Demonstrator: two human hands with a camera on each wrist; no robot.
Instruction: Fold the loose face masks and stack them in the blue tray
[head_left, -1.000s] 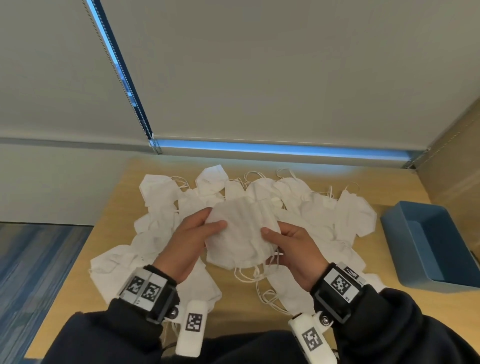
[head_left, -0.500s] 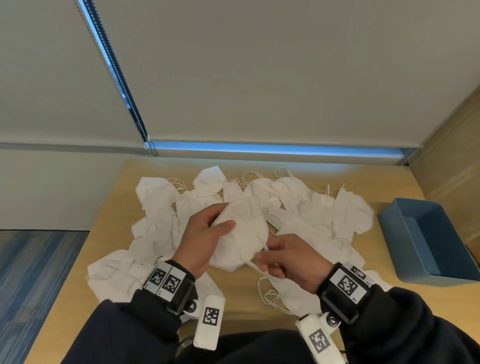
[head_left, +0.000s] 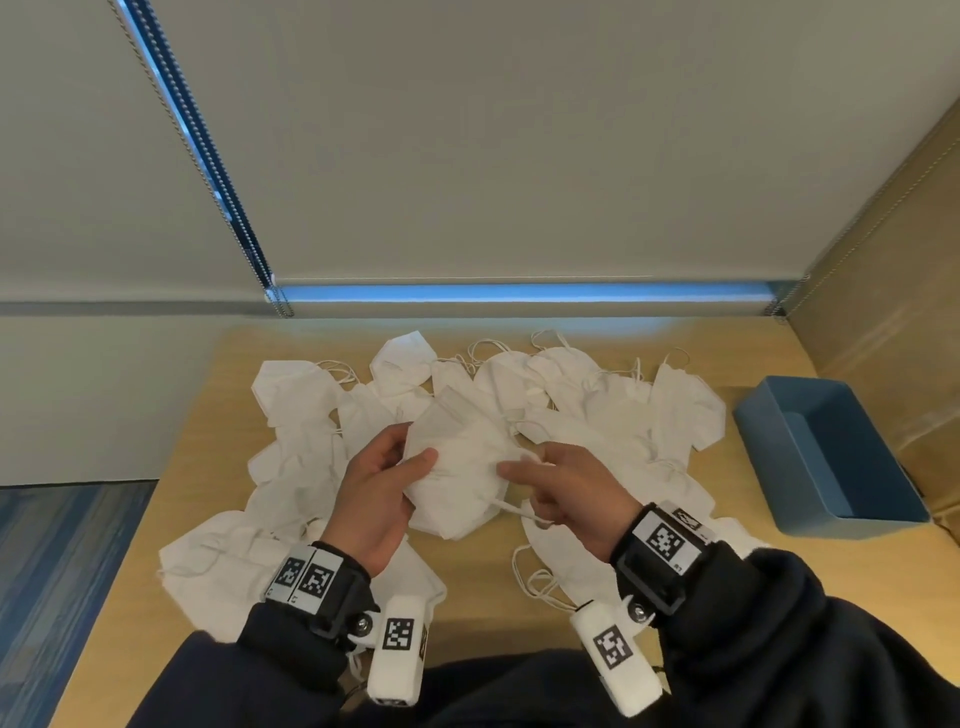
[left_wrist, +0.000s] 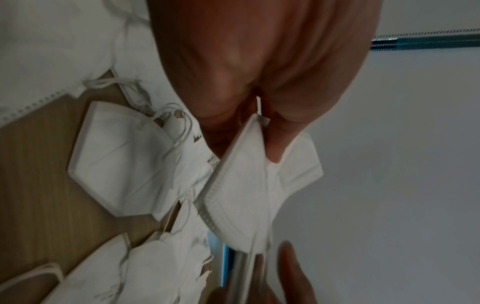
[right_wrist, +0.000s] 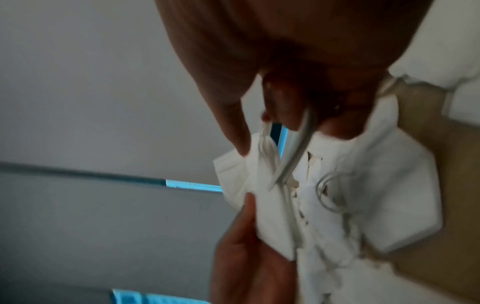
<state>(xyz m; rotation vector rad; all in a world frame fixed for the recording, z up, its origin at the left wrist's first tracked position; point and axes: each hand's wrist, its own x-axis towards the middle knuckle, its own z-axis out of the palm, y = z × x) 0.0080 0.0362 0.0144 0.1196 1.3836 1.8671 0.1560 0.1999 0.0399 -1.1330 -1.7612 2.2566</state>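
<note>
Evidently the held mask (head_left: 457, 467) has gone from spread flat between both hands a second ago to doubled along its centre seam; it sits at centre frame in the head view, raised above the table (head_left: 691, 571). The left hand (head_left: 376, 499) grips its left edge, thumb on top and fingers curled behind, which the left wrist view confirms. The right hand (head_left: 566, 493) has shifted from the mask's body to its ear loop (head_left: 514, 512), and pinches the strap between thumb and curled fingers; the right wrist view shows the cord running through that grip.

Assessment: the fold on this piece looks nearly complete, with only the straps to be tidied. The blue tray (head_left: 769, 467) stands at the right edge of the frame, well apart from both hands, and what shows of its interior holds no masks. The loose masks (head_left: 597, 405) lie heaped across the middle and left of the table, several overlapping, their loops tangled. Judged from that, the task is at an early stage. A trailing loop could snag on the pile during transfer.
</note>
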